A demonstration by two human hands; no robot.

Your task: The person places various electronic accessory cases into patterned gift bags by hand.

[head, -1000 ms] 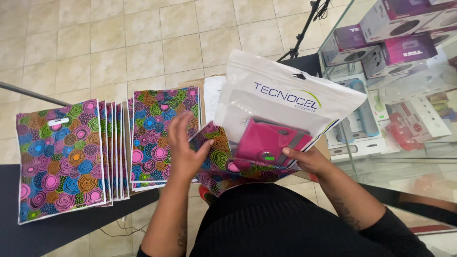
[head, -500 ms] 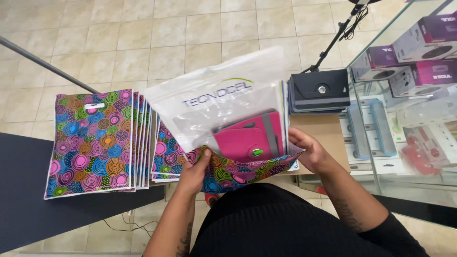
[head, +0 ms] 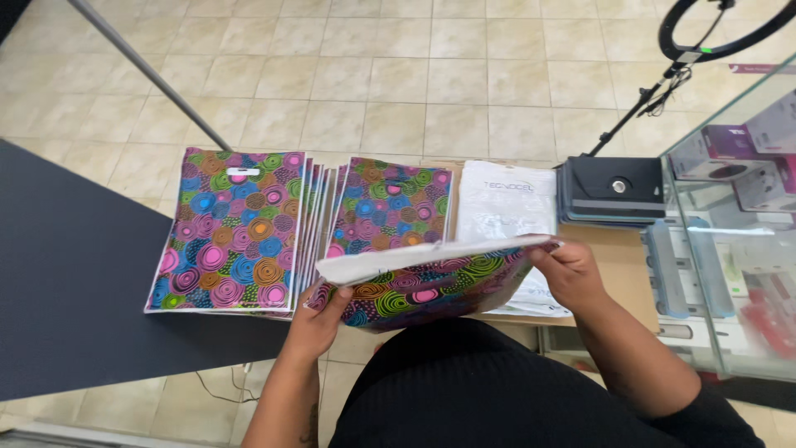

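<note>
- The left hand [head: 319, 311] pinches the near-left corner of a patterned carrier bag [head: 423, 286], thumb on top and fingers curled under; the right hand [head: 568, 270] is closed on its far-right edge, so the bag hangs level between the two hands, just above the near edge of the worktop [head: 75, 290].
- The bag looks like thin glossy plastic printed with bright swirls: by its look light, limp and a bit slippery. It sags slightly in the middle, so gripping the two ends, as now, seems the steadier hold; a one-handed hold at a corner would likely let it droop.
- A white layer shows along its upper edge; whether that is the bag's lining or something slipped inside cannot be told, and nothing of any contents is visible.
- Beyond the left hand lie two piles of matching bags, a fanned stack [head: 228, 232] further left and a smaller one [head: 390, 207] just past the held bag.
- Beyond the right hand lies a flat white pouch [head: 507, 199], partly covered by the held bag.
- Further right sit a black box-shaped case [head: 613, 189] and a glass display cabinet [head: 730, 249]; its contents are blurred by reflections and cut off at the edge.
</note>
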